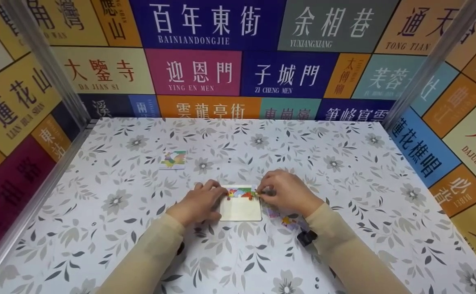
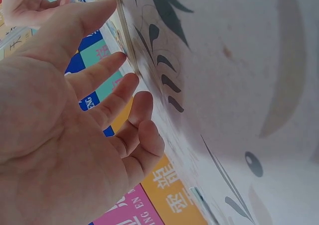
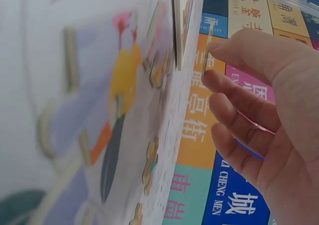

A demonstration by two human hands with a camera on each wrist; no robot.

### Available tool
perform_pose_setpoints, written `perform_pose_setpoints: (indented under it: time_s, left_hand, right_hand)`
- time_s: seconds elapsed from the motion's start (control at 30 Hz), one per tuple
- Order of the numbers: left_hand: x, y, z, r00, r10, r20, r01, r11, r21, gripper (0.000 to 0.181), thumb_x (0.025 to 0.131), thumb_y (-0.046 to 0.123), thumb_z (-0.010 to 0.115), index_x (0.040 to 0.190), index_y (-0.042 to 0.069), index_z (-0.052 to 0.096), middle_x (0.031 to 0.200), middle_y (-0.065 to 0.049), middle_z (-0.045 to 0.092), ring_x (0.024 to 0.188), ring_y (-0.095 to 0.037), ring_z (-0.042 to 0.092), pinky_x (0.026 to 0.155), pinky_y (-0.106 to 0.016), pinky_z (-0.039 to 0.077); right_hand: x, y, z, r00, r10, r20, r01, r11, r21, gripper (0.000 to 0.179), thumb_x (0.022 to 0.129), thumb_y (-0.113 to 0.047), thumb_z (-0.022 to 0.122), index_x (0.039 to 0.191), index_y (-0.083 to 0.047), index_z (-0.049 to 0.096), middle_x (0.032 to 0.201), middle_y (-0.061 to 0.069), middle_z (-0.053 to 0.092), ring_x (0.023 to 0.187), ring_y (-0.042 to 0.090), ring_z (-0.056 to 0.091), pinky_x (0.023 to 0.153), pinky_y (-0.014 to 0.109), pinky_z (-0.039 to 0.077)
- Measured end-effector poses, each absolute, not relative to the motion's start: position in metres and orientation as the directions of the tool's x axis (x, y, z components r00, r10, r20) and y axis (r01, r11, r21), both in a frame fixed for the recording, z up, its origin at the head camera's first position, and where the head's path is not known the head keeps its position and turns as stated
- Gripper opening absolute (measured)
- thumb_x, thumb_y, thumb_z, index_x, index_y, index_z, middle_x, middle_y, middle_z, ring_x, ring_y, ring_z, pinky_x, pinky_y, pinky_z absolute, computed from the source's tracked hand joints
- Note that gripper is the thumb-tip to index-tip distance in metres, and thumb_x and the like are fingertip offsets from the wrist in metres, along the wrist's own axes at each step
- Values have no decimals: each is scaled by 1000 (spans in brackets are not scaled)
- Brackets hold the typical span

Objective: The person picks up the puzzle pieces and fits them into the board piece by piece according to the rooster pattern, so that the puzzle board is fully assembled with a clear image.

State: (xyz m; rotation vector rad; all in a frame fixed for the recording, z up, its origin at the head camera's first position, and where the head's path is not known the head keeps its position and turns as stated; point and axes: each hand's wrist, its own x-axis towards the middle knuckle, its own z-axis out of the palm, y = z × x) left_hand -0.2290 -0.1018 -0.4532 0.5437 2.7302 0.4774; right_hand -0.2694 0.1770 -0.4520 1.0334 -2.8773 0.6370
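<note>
Presently, one jigsaw piece (image 3: 208,48), held at the board's far right corner, is showing its thin edge to the right wrist camera and lying nearly parallel to the board; its long axis is not showing clearly. One jigsaw board (image 1: 240,210) is lying flat on the floral tablecloth (image 1: 336,257), its sides running left-right and near-far before the person.

Appearance: board cream, round-cornered, bare in its nearer part; a strip of fitted pieces (image 1: 240,192), yellow, red, blue, green and orange, is running along its far side. Loose pieces (image 1: 289,221) are lying to the right; one multicoloured picture square (image 1: 175,159) is lying far left.

Hands: the right hand (image 1: 288,192) is pinching the piece between thumb and forefinger, other fingers bending loosely. The left hand (image 1: 199,203) is bracing the board's left side, thumb and forefinger spreading apart, outer fingers curling.
</note>
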Motion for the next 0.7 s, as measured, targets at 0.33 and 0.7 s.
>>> perform_pose_setpoints:
  time_s: [0.33, 0.7]
  left_hand:
    - [-228, -103, -453, -879, 434, -199, 341, 862, 375, 64, 87, 24, 82, 145, 18, 56, 150, -10, 47, 128, -39, 46, 106, -56, 45]
    - [-227, -105, -454, -876, 453, -165, 364, 845, 391, 61, 86, 23, 82, 142, 16, 58, 148, -13, 48, 125, -42, 47, 101, -59, 47]
  right_hand:
    - [-266, 167, -452, -718, -663, 211, -692, 650, -315, 6, 89, -21, 79, 93, -21, 83, 99, -6, 73, 94, 16, 68, 86, 39, 57]
    - [-265, 153, -454, -690, -699, 191, -717, 621, -318, 8, 90, -22, 77, 96, -22, 83, 99, -6, 73, 87, 17, 67, 78, 34, 56]
